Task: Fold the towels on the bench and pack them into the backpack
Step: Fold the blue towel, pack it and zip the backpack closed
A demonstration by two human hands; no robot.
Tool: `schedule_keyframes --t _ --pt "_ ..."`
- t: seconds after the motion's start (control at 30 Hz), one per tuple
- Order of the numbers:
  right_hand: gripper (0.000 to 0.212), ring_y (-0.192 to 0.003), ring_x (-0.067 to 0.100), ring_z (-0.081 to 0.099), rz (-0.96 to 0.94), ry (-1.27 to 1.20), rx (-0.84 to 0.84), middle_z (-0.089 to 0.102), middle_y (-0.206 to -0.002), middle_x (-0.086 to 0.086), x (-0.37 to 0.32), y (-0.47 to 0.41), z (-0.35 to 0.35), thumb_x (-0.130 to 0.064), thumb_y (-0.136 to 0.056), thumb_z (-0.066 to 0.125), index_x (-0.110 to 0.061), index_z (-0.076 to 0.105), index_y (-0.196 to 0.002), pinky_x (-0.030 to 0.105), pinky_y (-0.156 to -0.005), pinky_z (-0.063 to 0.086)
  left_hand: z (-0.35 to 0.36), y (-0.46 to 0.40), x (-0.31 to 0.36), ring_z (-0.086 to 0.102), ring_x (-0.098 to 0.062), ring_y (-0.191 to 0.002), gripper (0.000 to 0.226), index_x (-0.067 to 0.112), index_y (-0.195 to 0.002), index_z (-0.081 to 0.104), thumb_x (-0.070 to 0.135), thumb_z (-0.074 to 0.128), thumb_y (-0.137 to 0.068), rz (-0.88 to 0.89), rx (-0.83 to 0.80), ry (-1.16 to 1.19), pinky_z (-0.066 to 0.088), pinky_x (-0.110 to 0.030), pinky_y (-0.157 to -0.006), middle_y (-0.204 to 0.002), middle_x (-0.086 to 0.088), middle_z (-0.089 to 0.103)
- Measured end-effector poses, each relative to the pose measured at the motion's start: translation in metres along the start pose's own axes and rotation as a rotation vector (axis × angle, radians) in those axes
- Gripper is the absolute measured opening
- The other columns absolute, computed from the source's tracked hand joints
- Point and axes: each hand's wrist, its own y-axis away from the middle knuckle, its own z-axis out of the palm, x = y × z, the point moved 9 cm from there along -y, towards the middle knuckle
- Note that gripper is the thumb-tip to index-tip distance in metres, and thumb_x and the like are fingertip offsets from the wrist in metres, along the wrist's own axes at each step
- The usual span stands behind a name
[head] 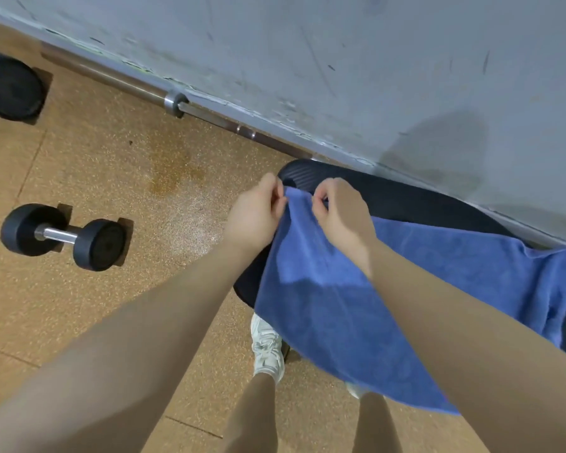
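Blue towel (334, 308) lies spread over the black padded bench (406, 197), one end raised by both hands, the near edge drooping off the bench side toward the floor, the far end bunched at the right where the bench meets the wall. Fabric is terry, wrinkled on the right, smoother in the hanging part.

Left hand (255, 214): fingers curled, thumb and fingertips pinching the towel's top edge at its left corner. Right hand (340, 210): likewise curled, pinching the same edge just beside the left hand. The two hands sit close together, a short span of towel edge between them, both above the rounded end of the bench.

Bench runs along the grey scuffed wall (373, 60), its end pointing up-left in the view.

White sneaker (267, 348) stands on the floor just beside the bench, partly under the hanging towel.

Floor (111, 158) is tan speckled rubber tile with a darker stain. Black dumbbell (62, 237) with chrome handle rests on it, well apart to the left. Barbell (177, 103) lies along the wall base. A black weight plate (10, 88) sits at the far left edge.
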Motion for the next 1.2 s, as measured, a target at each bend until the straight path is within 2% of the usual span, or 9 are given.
schedule_keyframes --t 0.17,0.33,0.47,0.6,0.77,0.93,1.0,1.1,1.2 --pt "0.023 -0.080 0.011 0.051 0.009 -0.271 0.055 0.053 -0.104 0.000 0.007 0.004 -0.027 -0.006 -0.093 0.040 -0.009 0.052 -0.112 0.021 -0.073 0.034 -0.017 -0.029 0.010 0.056 -0.034 -0.089 0.014 0.009 -0.105 0.048 0.013 0.042 -0.093 -0.058 0.155 -0.010 0.045 -0.041 -0.074 -0.102 -0.014 0.059" --pt "0.033 -0.117 0.026 0.052 0.009 -0.097 0.078 0.050 -0.132 0.010 0.078 0.044 -0.050 0.000 -0.089 0.046 -0.003 0.053 -0.121 0.028 -0.092 0.039 0.040 0.000 0.017 0.025 -0.036 -0.135 0.049 0.003 -0.135 0.038 0.003 0.047 -0.086 -0.067 0.149 -0.223 0.025 -0.044 -0.107 -0.150 -0.020 0.021" --pt "0.031 -0.111 0.032 0.052 0.097 0.026 0.136 0.054 -0.122 0.013 0.155 0.091 -0.094 0.003 -0.084 0.049 -0.002 0.058 -0.113 0.037 -0.091 0.042 0.109 0.047 0.072 0.057 -0.044 -0.095 0.032 0.003 -0.099 0.061 0.005 0.052 -0.068 0.238 0.110 -0.283 0.047 -0.043 -0.073 -0.112 -0.023 0.057" --pt "0.026 -0.108 0.038 0.049 0.259 0.131 0.241 0.051 -0.122 0.019 0.236 0.138 -0.146 -0.001 -0.084 0.054 0.000 0.059 -0.110 0.045 -0.087 0.041 0.196 0.095 0.140 0.057 -0.030 -0.060 0.025 0.010 -0.078 0.061 0.021 0.039 -0.075 0.487 -0.082 -0.240 0.046 -0.030 -0.048 -0.078 -0.011 0.058" --pt "0.029 -0.110 0.041 0.046 0.458 0.081 0.339 0.043 -0.128 0.022 0.337 0.183 -0.194 -0.005 -0.086 0.054 0.002 0.051 -0.115 0.046 -0.091 0.037 0.292 0.145 0.206 0.053 -0.024 -0.050 0.027 0.011 -0.071 0.061 0.023 0.039 -0.079 0.633 -0.223 -0.229 0.036 -0.021 -0.038 -0.073 -0.008 0.056" --pt "0.058 -0.114 0.031 0.052 0.461 -0.214 0.117 0.030 -0.147 0.015 0.401 0.184 -0.184 -0.011 -0.092 0.052 -0.009 0.027 -0.144 0.028 -0.096 0.036 0.372 0.173 0.252 0.054 -0.020 -0.052 0.023 0.012 -0.064 0.062 0.025 0.049 -0.078 0.728 -0.230 -0.317 0.038 -0.018 -0.041 -0.073 -0.005 0.059" --pt "0.060 -0.128 0.028 0.042 0.375 -0.224 0.050 0.035 -0.145 0.014 0.408 0.173 -0.176 -0.012 -0.090 0.056 -0.009 0.030 -0.144 0.021 -0.096 0.034 0.399 0.178 0.257 0.056 -0.018 -0.055 0.026 0.014 -0.065 0.063 0.040 0.070 -0.067 0.681 -0.254 -0.461 0.043 -0.020 -0.044 -0.074 -0.004 0.061" --pt "0.051 -0.125 0.020 0.040 0.234 -0.146 -0.066 0.045 -0.135 0.010 0.404 0.156 -0.162 -0.017 -0.086 0.060 -0.012 0.044 -0.135 0.017 -0.092 0.031 0.424 0.176 0.250 0.055 -0.017 -0.057 0.067 0.014 -0.067 0.062 0.073 0.072 -0.038 0.408 -0.301 -0.615 0.042 -0.021 -0.046 -0.073 -0.003 0.059" --pt "0.008 -0.097 0.022 0.051 0.173 -0.095 0.025 0.057 -0.101 0.007 0.394 0.148 -0.165 -0.021 -0.087 0.057 -0.021 0.056 -0.079 0.024 -0.070 0.031 0.430 0.172 0.250 0.056 -0.018 -0.056 0.068 0.012 -0.065 0.061 0.062 0.079 -0.024 0.255 -0.275 -0.662 0.039 -0.020 -0.041 -0.072 -0.005 0.059"
